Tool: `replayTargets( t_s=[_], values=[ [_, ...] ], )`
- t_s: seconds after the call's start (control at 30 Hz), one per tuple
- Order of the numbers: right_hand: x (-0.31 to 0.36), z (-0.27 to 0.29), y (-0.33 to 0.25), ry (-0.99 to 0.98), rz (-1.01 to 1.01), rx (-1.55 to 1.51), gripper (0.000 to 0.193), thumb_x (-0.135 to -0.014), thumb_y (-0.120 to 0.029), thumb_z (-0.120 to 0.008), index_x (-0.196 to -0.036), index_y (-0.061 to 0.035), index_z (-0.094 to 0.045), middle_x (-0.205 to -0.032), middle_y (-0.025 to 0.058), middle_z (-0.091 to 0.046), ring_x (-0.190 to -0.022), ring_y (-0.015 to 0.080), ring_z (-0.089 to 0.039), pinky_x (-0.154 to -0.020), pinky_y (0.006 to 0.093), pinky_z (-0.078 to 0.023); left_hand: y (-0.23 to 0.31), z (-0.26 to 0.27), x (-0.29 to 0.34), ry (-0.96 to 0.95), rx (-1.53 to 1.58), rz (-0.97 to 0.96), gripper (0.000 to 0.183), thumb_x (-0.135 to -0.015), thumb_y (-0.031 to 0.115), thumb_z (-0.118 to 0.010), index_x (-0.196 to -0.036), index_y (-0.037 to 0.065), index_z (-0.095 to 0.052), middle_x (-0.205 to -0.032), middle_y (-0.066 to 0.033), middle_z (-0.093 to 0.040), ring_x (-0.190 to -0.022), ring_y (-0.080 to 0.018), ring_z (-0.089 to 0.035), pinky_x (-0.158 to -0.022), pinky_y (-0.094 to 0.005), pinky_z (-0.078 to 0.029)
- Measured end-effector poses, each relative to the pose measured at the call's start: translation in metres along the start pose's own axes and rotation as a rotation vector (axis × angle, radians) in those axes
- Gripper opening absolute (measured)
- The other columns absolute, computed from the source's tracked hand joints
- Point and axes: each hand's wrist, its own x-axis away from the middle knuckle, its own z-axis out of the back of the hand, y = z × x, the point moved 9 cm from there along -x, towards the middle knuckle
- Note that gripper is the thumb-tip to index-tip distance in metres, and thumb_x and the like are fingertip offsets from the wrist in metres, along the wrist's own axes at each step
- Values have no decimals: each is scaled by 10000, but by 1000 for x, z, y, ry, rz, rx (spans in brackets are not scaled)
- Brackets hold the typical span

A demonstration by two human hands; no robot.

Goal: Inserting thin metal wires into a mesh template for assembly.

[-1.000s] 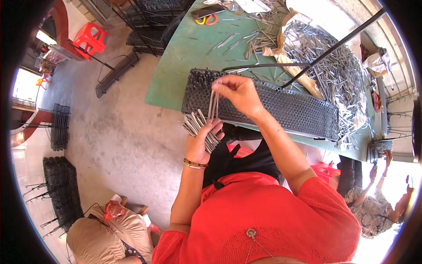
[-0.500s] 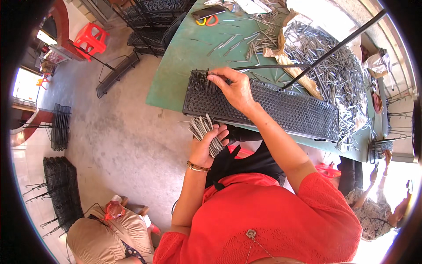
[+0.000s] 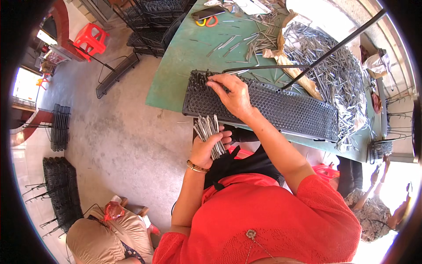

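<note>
My left hand (image 3: 210,148) is wrapped round a loose bundle of thin silvery metal rods (image 3: 207,130), their ends fanning out past the fingers. It is just below the near edge of a long black rack (image 3: 281,108) full of round holes. Over the rack's left part, my right hand (image 3: 235,94) is closed in a pinch. Its fingertips are at the tops of several dark rods (image 3: 198,78) standing upright in the holes at the far left end. What lies between those fingertips is too small to make out.
The rack lies on a green table (image 3: 171,75). A large heap of metal rods (image 3: 334,66) spreads on torn brown paper behind it. A black bar (image 3: 338,46) slants over the heap. Scissors (image 3: 206,21) and a phone (image 3: 208,12) lie far back. A person (image 3: 105,233) sits lower left.
My right hand has shifted slightly left and lower along the rack. The rod bundle in my left hand has turned more upright and moved a little to the right.
</note>
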Motion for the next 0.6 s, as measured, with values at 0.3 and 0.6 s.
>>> replayTargets(
  t_s=[0.3,0.6],
  values=[
    [6,-7,-7,-70,114,96,231,-761,-81,-718,-988,-66,-680,-847,79,-664,-782,256,-609,-717,349,-478,-2,-1,0,-20,-16,9,288,-858,83,-600,-1126,-10,-553,-993,-165,-659,-821,-218,-665,-703,-343,-574],
    [1,-15,-17,-122,222,227,233,-780,-79,-679,-1011,-59,-663,-1008,59,-623,-900,251,-567,-798,364,-417,0,-7,1,-56,-9,17,282,-865,65,-578,-1135,-6,-537,-1006,-172,-658,-843,-225,-665,-698,-340,-570]
  ],
)
